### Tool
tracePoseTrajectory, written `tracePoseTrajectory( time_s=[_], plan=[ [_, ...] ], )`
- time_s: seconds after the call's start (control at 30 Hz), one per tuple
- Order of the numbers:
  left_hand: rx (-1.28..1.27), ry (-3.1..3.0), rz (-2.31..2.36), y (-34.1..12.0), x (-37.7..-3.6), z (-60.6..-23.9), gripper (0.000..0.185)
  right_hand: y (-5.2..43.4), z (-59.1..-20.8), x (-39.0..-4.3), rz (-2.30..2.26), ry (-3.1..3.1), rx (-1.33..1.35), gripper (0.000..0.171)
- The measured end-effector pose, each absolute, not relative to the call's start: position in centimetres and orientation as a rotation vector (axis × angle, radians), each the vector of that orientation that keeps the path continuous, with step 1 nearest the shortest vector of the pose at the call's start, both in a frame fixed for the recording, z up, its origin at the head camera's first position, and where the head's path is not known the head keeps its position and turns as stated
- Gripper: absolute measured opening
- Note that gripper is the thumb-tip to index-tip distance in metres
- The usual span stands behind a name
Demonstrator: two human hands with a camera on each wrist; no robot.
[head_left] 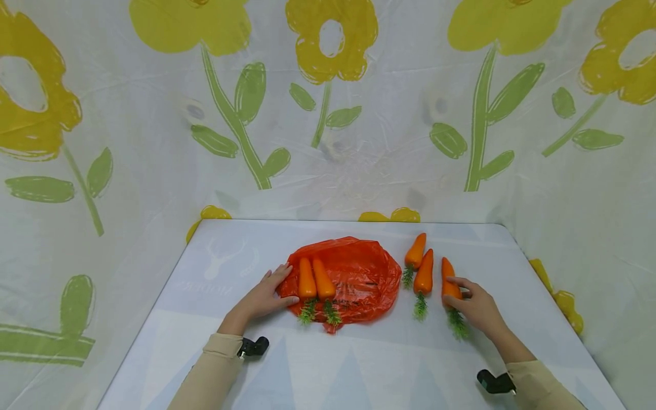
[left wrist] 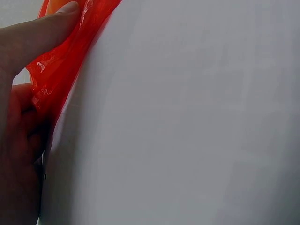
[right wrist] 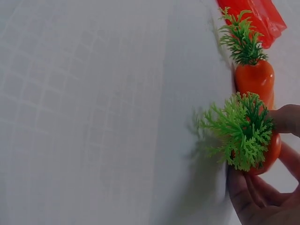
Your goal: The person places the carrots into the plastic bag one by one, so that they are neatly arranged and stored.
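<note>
Right hand (head_left: 478, 307) pinching artificial carrot (head_left: 447, 272) right of red plastic bag (head_left: 361, 285), left hand (head_left: 265, 293) seemingly gripping bag's edge, curled fingers (left wrist: 27, 140) visible only from left wrist

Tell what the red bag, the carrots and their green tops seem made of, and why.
Red bag: probably thin plastic film, glossy, given its crinkles and highlights.
Carrots: likely moulded plastic or coated foam; their smooth skin shines.
Green tops: seemingly plastic, fairly matt, judging by the stiff-looking, finely branched sprigs.
</note>
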State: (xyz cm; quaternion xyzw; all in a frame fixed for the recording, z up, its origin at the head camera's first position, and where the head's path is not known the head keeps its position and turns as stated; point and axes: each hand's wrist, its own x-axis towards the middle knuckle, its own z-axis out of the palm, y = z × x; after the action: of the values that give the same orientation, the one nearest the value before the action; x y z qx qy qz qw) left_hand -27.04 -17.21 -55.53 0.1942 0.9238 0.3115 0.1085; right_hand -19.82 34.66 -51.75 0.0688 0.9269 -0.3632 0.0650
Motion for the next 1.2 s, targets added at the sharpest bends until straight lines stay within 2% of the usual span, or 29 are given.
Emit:
tracePoseTrajectory(
  time_s=[1.2],
  plan=[
    [0.578,2.711,0.923,-17.21,-27.04,-55.43,0.095,34.82,-51.9,-19.2,-1.179,2.811,0.257,0.063]
  ],
)
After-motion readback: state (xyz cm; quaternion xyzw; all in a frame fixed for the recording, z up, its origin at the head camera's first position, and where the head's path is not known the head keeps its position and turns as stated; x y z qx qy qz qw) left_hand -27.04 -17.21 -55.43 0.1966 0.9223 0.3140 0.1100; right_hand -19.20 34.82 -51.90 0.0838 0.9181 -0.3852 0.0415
